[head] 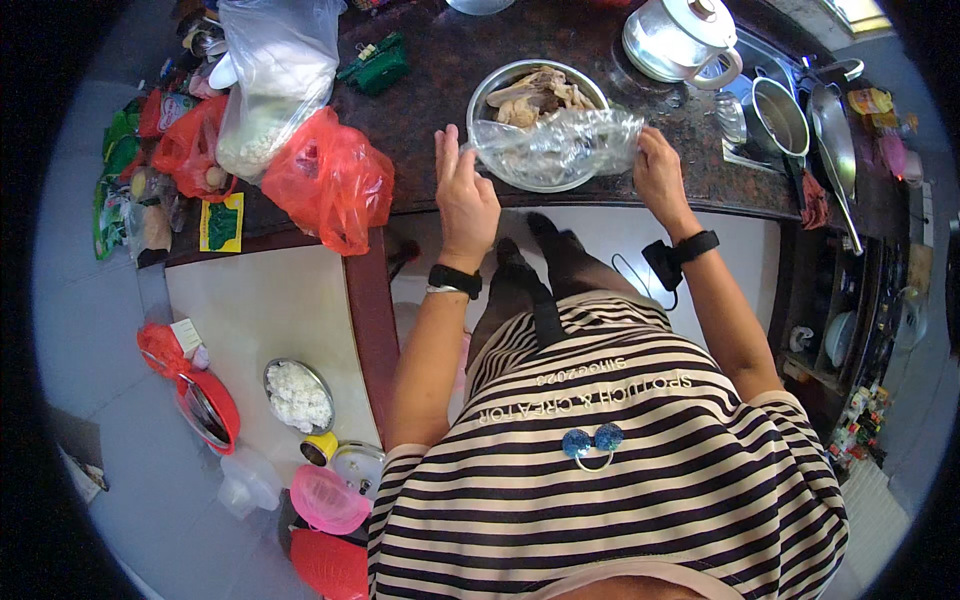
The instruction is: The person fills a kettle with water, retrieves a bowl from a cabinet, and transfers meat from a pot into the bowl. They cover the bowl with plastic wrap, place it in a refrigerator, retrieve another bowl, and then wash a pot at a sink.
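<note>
A round metal bowl (501, 81) stands on the dark stone counter (439, 67) in front of me, with pieces of what looks like cooked meat (536, 94) inside. Clear plastic film or a thin bag (559, 142) covers the bowl's near half. My right hand (660, 171) pinches the plastic's right end between thumb and fingers. At the plastic's left end, my left hand (466, 199) is raised with its fingers stretched up; its thumb side is by the bowl's rim. Whether it grips the plastic cannot be told.
Left on the counter are a red plastic bag (326, 180), a clear bag with white contents (277, 82) and a green clipped packet (375, 64). A kettle (675, 41), saucepan (780, 120) and wok (832, 142) stand right. A bowl of white food (298, 396) is at lower left.
</note>
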Demonstrator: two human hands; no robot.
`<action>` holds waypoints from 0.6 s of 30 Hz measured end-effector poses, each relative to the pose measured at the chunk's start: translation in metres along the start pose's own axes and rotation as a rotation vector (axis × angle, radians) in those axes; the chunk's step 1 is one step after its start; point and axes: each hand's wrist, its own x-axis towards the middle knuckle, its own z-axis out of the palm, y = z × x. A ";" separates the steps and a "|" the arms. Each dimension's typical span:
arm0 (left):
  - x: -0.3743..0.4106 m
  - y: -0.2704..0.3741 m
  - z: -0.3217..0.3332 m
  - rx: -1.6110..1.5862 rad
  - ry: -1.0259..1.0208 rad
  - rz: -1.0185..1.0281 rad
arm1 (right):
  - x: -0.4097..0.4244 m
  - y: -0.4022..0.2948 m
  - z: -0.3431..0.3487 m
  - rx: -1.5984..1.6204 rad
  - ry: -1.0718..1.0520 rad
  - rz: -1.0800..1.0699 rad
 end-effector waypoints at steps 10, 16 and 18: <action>-0.013 0.026 -0.059 -0.018 -0.101 -0.472 | 0.007 -0.049 -0.027 -0.250 -0.192 0.019; -0.032 0.015 -0.063 0.288 -0.333 -0.281 | 0.002 -0.038 -0.019 -0.400 -0.317 -0.067; -0.029 0.022 -0.062 0.077 -0.251 -0.437 | 0.003 -0.024 -0.019 -0.356 -0.442 -0.043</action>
